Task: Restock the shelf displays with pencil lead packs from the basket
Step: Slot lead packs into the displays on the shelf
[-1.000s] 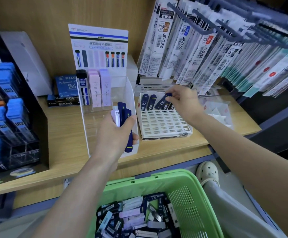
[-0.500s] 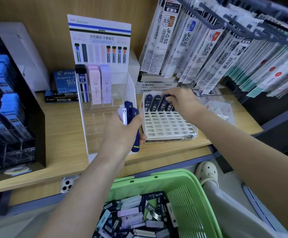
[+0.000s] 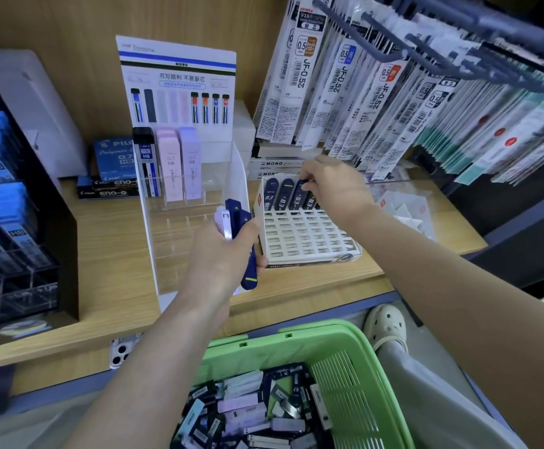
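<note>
Wooden shelf: Tombow display, PILOT ENO-G boxes, JF-0.5 refills, navy 0.3 packs.

The shelf is pale wood-grain, matt and smooth. The stand is clear glossy plastic. The navy packs are shiny hard plastic. The basket is green moulded plastic with a slatted wall. Hanging refills sit in glossy film.

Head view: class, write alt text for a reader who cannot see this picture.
A person's right hand holds a navy pack at the back row of a white grid tray on a wooden shelf. The left hand grips spare packs beside it, above a green basket of more packs.
</note>
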Available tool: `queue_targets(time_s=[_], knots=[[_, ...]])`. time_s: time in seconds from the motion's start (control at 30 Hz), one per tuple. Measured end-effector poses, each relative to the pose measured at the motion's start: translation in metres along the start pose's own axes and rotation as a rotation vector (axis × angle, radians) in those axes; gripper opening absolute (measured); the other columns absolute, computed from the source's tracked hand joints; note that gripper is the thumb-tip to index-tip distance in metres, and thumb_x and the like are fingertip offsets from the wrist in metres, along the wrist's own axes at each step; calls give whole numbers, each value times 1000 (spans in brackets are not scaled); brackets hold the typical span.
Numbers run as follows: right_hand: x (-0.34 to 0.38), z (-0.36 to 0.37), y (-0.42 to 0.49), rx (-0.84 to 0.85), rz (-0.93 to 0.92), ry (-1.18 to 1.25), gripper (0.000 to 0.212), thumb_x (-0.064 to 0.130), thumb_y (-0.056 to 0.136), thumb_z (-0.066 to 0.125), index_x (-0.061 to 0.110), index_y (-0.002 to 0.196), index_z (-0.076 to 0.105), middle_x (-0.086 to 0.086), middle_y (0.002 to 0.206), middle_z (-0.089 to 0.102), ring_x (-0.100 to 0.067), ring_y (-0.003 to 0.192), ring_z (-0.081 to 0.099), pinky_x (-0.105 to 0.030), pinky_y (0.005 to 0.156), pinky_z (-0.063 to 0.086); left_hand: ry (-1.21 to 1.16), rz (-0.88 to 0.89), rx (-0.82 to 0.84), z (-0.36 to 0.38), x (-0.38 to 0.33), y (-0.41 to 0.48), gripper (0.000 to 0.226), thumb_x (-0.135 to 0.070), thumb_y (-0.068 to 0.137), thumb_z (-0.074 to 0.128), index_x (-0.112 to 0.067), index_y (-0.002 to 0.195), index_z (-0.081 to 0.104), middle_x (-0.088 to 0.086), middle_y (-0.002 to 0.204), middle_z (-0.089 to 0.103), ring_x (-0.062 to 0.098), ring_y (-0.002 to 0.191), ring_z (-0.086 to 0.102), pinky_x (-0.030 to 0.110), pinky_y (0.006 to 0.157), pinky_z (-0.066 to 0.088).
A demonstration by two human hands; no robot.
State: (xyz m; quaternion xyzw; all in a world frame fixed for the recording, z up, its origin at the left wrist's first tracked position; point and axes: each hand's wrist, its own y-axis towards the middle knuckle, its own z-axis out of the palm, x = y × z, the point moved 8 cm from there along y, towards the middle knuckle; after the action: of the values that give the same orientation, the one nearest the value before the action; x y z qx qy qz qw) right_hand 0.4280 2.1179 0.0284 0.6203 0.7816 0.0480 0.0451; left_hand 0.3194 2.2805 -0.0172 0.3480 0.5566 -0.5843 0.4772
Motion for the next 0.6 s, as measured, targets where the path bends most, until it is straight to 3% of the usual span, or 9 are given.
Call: queue_targets(time_s=[0.07,0.17,0.3,0.37,0.47,0.6], knots=[[0,1,4,54,-16,-17,17,8,95,51,9,111,57,-9,109,59,-28,97,56,-32,72,41,0,-3,11,1,1,0,18,-21,94,57,-9,82,52,-5,43,52,8,37,50,19,42,45],[-11,-1,6,93,90,217,15,6,92,56,10,105,60,-6,100,62,-23,95,59,-28,76,46,-6,-1,25,3,0,-2,20,-20,94,56,-8,80,51,-4,48,51,9,38,50,20,42,45],[-17,0,5,89,136,351,9,6,88,63,12,95,62,0,87,60,-18,89,59,-34,87,50,-3,-8,25,3,2,-1,23,-21,94,56,-8,77,50,0,48,51,10,38,51,22,43,45],[-15,1,4,100,110,286,7,11,87,65,14,93,65,1,88,63,-18,88,61,-36,84,51,-5,-14,19,2,3,0,22,-22,94,57,-7,79,51,2,52,52,10,38,51,21,42,45],[-9,1,2,67,50,120,11,17,90,61,14,99,66,-1,102,64,-20,95,59,-28,72,44,-7,-14,23,3,4,1,20,-21,94,57,-7,81,51,4,54,54,9,38,51,19,41,45],[-5,3,-3,-2,-6,52,19,17,93,56,13,111,62,-3,113,59,-20,111,48,-27,75,37,-43,-16,28,5,4,1,17,-19,93,58,-7,82,52,1,55,54,9,39,52,21,42,47]])
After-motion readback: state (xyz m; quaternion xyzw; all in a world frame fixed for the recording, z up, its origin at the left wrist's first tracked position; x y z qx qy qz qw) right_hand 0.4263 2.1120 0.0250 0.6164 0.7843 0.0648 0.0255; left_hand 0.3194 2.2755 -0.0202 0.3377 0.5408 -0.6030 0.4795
